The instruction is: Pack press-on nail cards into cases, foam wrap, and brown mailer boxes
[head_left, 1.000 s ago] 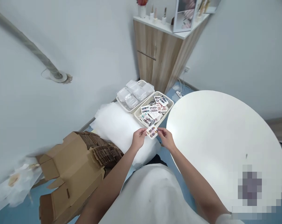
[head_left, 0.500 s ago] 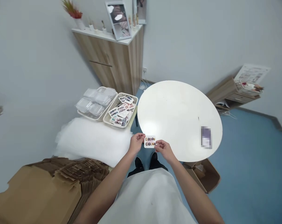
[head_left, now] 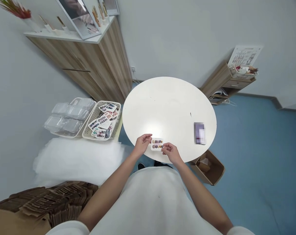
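My right hand (head_left: 171, 152) pinches the lower right edge of a small white card of press-on nails (head_left: 157, 144). Two rows of purple, pink and gold nails show on its face. The card is over the near edge of the round white table (head_left: 172, 111). At the card's upper left corner is my left hand (head_left: 142, 145), its thumb and forefinger slightly apart. Whether its thumb still touches the card is hard to see.
Left of the table stands a basket (head_left: 84, 130) of many nail cards, beside a basket of clear plastic packs (head_left: 67, 114). White foam sheets (head_left: 76, 160) and brown folded cardboard (head_left: 59, 202) lie nearer. A blurred purple item (head_left: 199, 133) rests on the table; an open carton (head_left: 211, 169) is below.
I have moved closer to the table, and the card is now over its near edge. The left fingers have loosened from the card; the right hand still holds it.
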`<state>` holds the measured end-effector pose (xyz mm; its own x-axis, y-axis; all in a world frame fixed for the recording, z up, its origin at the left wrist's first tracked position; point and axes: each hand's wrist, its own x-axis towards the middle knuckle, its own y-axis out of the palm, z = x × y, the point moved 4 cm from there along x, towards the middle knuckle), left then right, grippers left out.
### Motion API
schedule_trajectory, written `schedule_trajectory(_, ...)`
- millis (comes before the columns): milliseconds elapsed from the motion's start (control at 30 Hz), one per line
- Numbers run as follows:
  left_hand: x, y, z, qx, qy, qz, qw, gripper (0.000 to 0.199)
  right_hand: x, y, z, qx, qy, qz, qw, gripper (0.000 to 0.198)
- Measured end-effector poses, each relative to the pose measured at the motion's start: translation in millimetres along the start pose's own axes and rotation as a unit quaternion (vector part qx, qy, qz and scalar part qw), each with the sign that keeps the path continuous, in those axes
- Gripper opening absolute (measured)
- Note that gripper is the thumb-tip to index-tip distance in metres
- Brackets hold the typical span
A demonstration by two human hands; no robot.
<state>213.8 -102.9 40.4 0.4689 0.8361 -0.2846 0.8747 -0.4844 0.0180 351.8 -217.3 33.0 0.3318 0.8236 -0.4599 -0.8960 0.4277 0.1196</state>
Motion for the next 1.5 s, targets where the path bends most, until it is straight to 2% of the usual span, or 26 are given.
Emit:
schedule_trajectory(133,20,13,3,0.019,-0.014,-0.009,1.0,0.027,21,-12,4,-0.001,0.011,0.028,1.0,0.022)
schedule_trajectory(267,29,26,3,0.014,-0.032,-0.047,0.998,0.025,33,-24,11,0.005,0.013,0.021,1.0,0.023)
schedule_trajectory(400,35,31,-1,0.019,-0.049,-0.051,0.997,0.025,38,-24,16,0.013,0.027,0.05,0.998,0.027)
schedule_trajectory(500,42,26,1,0.026,-0.054,-0.031,0.998,0.024,42,-18,16,0.006,0.037,0.055,0.998,0.023)
schedule_trajectory(600,48,15,6,0.036,-0.057,0.006,0.998,0.022,48,-14,14,0.004,0.03,0.009,0.999,0.022)
schedule_trajectory(700,50,4,9,0.066,-0.068,0.081,0.992,0.026,53,-10,11,0.014,0.014,-0.041,0.999,0.025)
schedule_trajectory(800,50,-4,6,0.081,-0.087,0.143,0.983,0.029,58,-4,11,0.017,-0.005,-0.048,0.999,0.026)
schedule_trajectory(933,52,-6,1,0.057,-0.094,0.159,0.981,0.029,63,5,13,-0.007,-0.02,-0.022,1.0,0.027)
schedule_trajectory(1033,53,-4,0,0.042,-0.099,0.172,0.979,0.026,64,9,15,-0.025,-0.021,-0.027,0.999,0.03)
schedule_trajectory(1167,50,-9,3,0.028,-0.108,0.14,0.984,0.028,61,13,16,-0.006,0.003,-0.038,0.999,0.041)
schedule_trajectory(1333,43,-15,9,0.002,-0.119,0.12,0.986,0.029,51,21,13,0.024,0.043,0.015,0.999,0.04)
schedule_trajectory(1500,35,-17,15,-0.014,-0.131,0.119,0.984,0.028,51,21,12,0.055,0.028,0.002,0.998,0.034)
